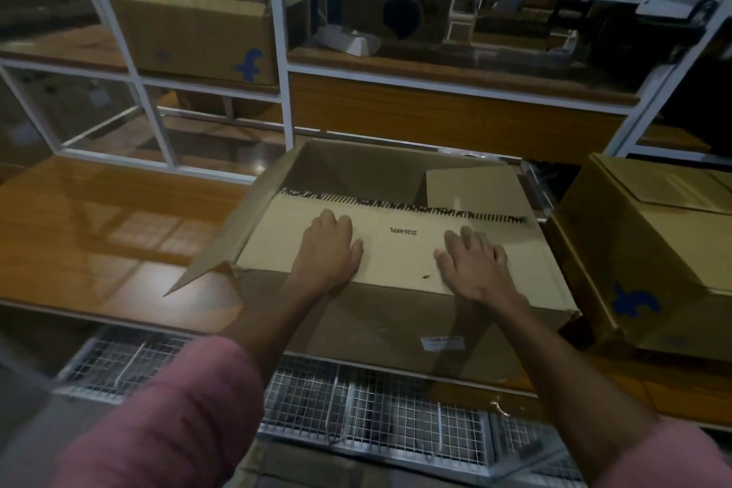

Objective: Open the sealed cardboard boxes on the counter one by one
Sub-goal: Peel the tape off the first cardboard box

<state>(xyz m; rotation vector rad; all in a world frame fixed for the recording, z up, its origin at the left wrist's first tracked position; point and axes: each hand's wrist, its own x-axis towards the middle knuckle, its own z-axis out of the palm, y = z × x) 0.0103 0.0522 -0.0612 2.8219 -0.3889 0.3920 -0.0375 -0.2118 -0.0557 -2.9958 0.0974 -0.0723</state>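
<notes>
A large cardboard box (396, 313) sits on the wooden counter (99, 234) in front of me. Its near top flap (396, 250) lies flat, printed with small text and a black striped edge. Both my hands rest palm-down on that flap: my left hand (330, 246) toward its left, my right hand (473, 263) toward its right, fingers spread. The far half of the box is uncovered and dark inside. A side flap (222, 242) hangs out to the left, and a smaller flap (471, 186) folds inward at the right.
A second cardboard box (633, 250) with a blue logo stands close on the right, top flaps closed. White-framed glass partitions (277, 51) rise behind the counter, with another box (198, 32) beyond. Wire mesh racks (356, 408) lie below the counter edge.
</notes>
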